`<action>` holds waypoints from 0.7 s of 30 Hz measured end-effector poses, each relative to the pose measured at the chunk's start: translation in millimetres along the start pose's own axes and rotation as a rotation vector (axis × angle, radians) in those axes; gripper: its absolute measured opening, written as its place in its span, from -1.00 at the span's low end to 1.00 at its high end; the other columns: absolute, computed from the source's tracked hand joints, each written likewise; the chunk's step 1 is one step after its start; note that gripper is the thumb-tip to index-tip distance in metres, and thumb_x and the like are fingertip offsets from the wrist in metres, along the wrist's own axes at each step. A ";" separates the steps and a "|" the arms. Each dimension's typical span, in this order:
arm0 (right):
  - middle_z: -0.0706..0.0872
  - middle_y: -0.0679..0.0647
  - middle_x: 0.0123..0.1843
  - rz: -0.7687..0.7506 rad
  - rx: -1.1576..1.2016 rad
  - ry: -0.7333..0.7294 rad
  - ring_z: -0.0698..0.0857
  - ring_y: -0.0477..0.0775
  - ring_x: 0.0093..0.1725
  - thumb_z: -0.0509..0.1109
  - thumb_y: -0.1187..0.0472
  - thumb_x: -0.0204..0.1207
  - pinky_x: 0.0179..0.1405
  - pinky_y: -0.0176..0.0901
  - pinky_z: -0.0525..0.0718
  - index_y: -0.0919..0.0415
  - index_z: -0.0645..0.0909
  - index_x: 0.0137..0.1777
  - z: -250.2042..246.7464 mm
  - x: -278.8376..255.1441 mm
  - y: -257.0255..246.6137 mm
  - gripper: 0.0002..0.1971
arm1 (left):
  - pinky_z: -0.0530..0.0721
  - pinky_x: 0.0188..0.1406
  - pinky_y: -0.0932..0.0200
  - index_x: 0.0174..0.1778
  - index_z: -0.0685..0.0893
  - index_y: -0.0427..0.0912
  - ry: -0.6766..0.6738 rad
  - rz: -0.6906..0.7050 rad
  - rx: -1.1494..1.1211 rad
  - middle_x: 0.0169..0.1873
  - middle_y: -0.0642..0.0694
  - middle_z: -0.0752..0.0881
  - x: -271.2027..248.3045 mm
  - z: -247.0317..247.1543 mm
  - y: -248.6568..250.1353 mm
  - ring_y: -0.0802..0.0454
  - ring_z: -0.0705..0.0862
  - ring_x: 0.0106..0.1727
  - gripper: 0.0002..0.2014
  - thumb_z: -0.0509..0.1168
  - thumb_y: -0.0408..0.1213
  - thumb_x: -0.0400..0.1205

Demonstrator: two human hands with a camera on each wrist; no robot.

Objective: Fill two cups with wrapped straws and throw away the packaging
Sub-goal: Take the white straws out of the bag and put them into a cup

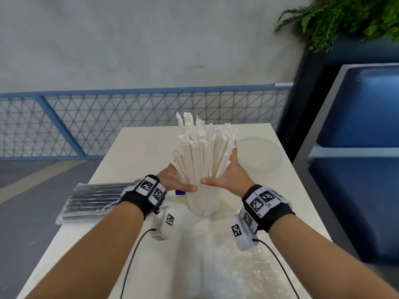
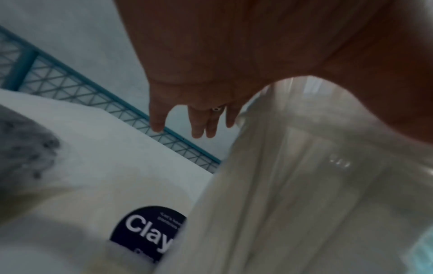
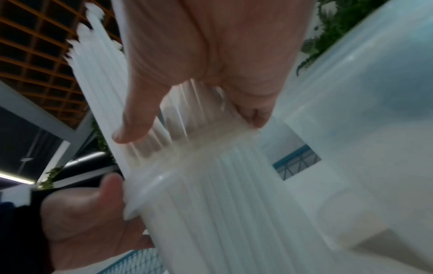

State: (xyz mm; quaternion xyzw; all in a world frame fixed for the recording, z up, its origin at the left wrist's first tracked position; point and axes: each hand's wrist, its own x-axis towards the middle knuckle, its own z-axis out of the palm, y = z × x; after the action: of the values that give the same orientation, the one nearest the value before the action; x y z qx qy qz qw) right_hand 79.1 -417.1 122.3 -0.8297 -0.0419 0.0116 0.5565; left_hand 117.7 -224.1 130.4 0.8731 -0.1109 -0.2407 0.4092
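Observation:
A clear cup [image 1: 203,206] stands mid-table, packed with white paper-wrapped straws [image 1: 200,152] that fan out above its rim. My left hand [image 1: 172,180] presses the bundle from the left and my right hand [image 1: 231,171] from the right, both with straight fingers, and the thumbs nearly meet in front. In the right wrist view my right hand [image 3: 199,64] lies flat against the straws [image 3: 100,74] above the cup [image 3: 211,213]. A second clear cup [image 1: 259,154] stands empty at back right. Crumpled clear packaging [image 1: 226,262] lies in front of the cups.
A sealed pack of dark straws [image 1: 95,201] lies at the table's left edge. A bag with a dark "Clay" label [image 2: 150,233] lies beside the cup. A blue mesh railing [image 1: 64,126] runs behind the table. A blue bench [image 1: 356,147] stands to the right.

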 end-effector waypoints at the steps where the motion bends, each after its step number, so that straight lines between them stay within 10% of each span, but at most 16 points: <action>1: 0.34 0.03 0.59 -0.002 0.019 0.018 0.45 0.01 0.50 0.73 0.05 0.04 0.49 -0.02 0.42 -0.06 -0.37 0.60 2.2 2.8 2.4 0.41 | 0.40 0.28 0.39 0.49 0.27 -0.12 -0.027 0.005 -0.038 0.23 0.08 0.48 3.1 2.7 -0.4 0.04 0.43 0.44 -0.10 0.59 -0.32 0.26; 6: 0.54 -0.19 0.28 -0.125 0.110 0.122 0.52 -0.55 0.17 0.68 0.24 0.16 0.10 -0.67 0.48 0.03 0.01 0.59 16.3 9.8 4.7 0.11 | 0.36 0.49 -0.26 0.36 0.48 0.15 0.080 0.134 -0.034 0.26 0.04 0.67 24.4 2.4 -13.2 -0.02 0.55 0.39 -0.03 0.64 0.22 -0.01; 13: 0.55 -0.28 0.04 -0.289 0.188 0.219 0.56 -0.62 -0.01 0.40 0.38 0.49 -0.06 -0.69 0.47 0.08 0.27 0.30 14.9 19.9 -21.5 -0.51 | 0.50 0.45 -0.03 0.47 0.35 -0.13 0.158 0.281 -0.207 0.28 -0.02 0.64 14.9 -8.2 32.9 0.11 0.58 0.35 0.06 0.60 0.01 0.03; 21: 0.43 0.01 0.41 -0.344 0.150 0.235 0.44 -0.21 0.41 0.51 -0.13 0.25 0.39 -0.40 0.40 -0.13 0.27 0.40 7.5 11.0 -15.7 -0.27 | 0.51 0.38 0.24 0.49 0.24 -0.11 0.268 0.429 -0.243 0.34 -0.02 0.52 -0.7 -12.5 40.4 0.16 0.54 0.35 0.13 0.62 -0.02 0.00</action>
State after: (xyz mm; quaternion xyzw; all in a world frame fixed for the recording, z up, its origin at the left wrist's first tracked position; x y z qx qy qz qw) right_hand 88.6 -403.4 134.3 -0.7622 -0.1169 -0.1772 0.6116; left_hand 123.6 -241.4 168.5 0.7983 -0.2083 -0.0425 0.5635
